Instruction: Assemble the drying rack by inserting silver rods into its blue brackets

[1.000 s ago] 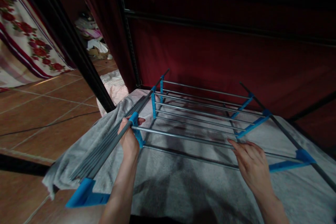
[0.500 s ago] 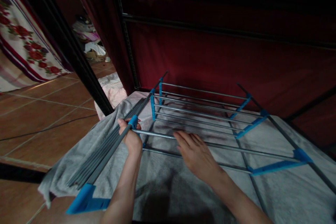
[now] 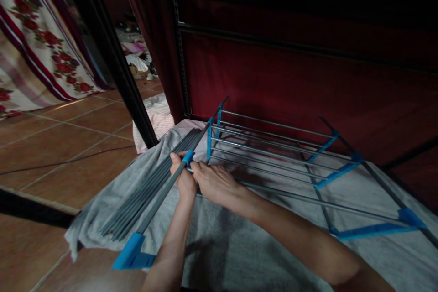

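Note:
A partly assembled rack [image 3: 270, 148] of grey metal tubes and blue plastic brackets lies across the grey cloth. My left hand [image 3: 185, 185] is closed around the blue bracket [image 3: 188, 158] on the rack's left side pole [image 3: 160, 197], its thumb on the far side. My right hand [image 3: 215, 183] has its fingers closed over the left end of the near crossbar [image 3: 294, 197], right beside that bracket. The fingers hide the joint between bar and bracket. At its right end the crossbar meets another blue bracket [image 3: 379, 229].
Several loose grey tubes [image 3: 150, 187] lie bundled left of the side pole, on the grey cloth [image 3: 219, 255]. A black frame post [image 3: 118, 59] rises at the left. Dark red fabric [image 3: 273, 86] hangs behind. A cable [image 3: 68, 160] crosses the tiled floor [image 3: 78, 123].
My right hand has moved left along the crossbar to the bracket, and its fingers have closed there. My left hand remains on the bracket. The view has shifted slightly left.

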The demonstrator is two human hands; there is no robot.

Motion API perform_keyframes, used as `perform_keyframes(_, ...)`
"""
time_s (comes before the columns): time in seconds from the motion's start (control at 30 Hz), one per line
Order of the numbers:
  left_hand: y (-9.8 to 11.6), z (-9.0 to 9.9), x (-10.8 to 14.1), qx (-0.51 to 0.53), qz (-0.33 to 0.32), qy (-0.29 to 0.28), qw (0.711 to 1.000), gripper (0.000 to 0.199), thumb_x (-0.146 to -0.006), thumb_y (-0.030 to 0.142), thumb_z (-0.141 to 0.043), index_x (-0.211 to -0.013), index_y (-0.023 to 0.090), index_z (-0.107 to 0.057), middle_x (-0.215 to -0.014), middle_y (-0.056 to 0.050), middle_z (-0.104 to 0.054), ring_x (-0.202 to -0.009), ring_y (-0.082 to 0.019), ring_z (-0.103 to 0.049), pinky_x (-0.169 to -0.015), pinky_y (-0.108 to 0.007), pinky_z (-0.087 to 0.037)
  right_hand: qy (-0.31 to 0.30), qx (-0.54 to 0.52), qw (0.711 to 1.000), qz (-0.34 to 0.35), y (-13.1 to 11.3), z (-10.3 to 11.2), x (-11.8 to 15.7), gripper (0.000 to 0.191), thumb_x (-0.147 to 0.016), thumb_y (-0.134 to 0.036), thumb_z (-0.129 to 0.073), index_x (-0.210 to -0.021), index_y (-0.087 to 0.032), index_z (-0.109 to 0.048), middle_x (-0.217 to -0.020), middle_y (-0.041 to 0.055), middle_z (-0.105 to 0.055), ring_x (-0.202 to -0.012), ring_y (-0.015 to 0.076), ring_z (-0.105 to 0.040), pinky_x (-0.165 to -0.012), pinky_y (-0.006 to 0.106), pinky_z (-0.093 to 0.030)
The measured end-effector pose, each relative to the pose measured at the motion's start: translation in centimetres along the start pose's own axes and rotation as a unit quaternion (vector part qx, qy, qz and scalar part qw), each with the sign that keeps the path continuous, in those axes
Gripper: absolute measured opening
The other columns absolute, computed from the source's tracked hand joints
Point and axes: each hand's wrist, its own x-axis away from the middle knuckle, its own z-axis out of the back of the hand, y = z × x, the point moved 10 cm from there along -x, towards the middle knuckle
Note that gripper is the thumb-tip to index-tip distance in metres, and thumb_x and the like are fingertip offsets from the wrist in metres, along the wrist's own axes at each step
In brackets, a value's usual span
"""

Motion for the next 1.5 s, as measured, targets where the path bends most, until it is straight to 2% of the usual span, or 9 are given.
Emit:
perform_keyframes(0.2, -0.3, -0.5, 0.3, 0.018, 0.027, -0.023, 0.999, 0.07, -0.095, 0.074, -0.03, -0.079, 0.016, -0.067, -0.065, -0.003, -0.058, -0.06, -0.017, -0.05, -0.057, -0.032, -0.04, -0.013, 0.006, 1.0, 0.014, 0.1, 0.3, 0.1, 0.037, -0.103, -0.011, -0.028, -0.131, -0.019, -0.051, -0.121, 0.0101, -0.069, -0.096, 0.0232, -0.072, -0.079, 0.036, -0.056)
perform_keyframes(0.53, 0.9, -0.6, 0.9, -0.009, 0.027, -0.004, 1.0, 0.074, -0.094, 0.076, -0.03, -0.072, 0.017, -0.068, -0.055, -0.002, -0.056, -0.052, -0.016, -0.05, -0.05, -0.03, -0.043, -0.015, -0.045, 0.999, -0.002, 0.9, 0.2, -0.2, 0.036, -0.104, -0.014, -0.034, -0.134, -0.021, -0.053, -0.123, 0.0108, -0.068, -0.104, 0.0221, -0.07, -0.088, 0.036, -0.054)
perform_keyframes(0.83, 0.1, -0.4, 0.8, 0.002, 0.037, 0.009, 0.999, 0.072, -0.093, 0.075, -0.032, -0.069, 0.017, -0.068, -0.06, -0.005, -0.065, -0.055, -0.017, -0.058, -0.053, -0.029, -0.048, -0.017, -0.072, 0.997, -0.016, 1.3, 0.4, -0.3, 0.036, -0.105, -0.014, -0.033, -0.132, -0.021, -0.055, -0.126, 0.0094, -0.068, -0.108, 0.0216, -0.069, -0.089, 0.035, -0.054)
perform_keyframes(1.07, 0.6, -0.3, 0.9, -0.03, 0.036, 0.019, 0.999, 0.068, -0.096, 0.066, -0.029, -0.066, 0.018, -0.068, -0.061, -0.007, -0.066, -0.056, -0.018, -0.059, -0.053, -0.03, -0.049, -0.012, -0.1, 0.995, -0.018, 1.7, 0.0, -0.7, 0.036, -0.107, -0.02, -0.035, -0.136, -0.022, -0.055, -0.128, 0.0097, -0.068, -0.114, 0.0218, -0.067, -0.093, 0.035, -0.052)
perform_keyframes(1.5, 0.7, -0.4, 1.0, -0.034, 0.024, 0.008, 0.999, 0.07, -0.098, 0.067, -0.029, -0.069, 0.018, -0.068, -0.065, -0.008, -0.067, -0.061, -0.019, -0.06, -0.059, -0.032, -0.05, -0.016, -0.103, 0.995, 0.002, 1.4, 0.3, -0.5, 0.04, -0.104, -0.014, -0.038, -0.141, -0.021, -0.053, -0.131, 0.0111, -0.068, -0.115, 0.0233, -0.068, -0.094, 0.036, -0.053)
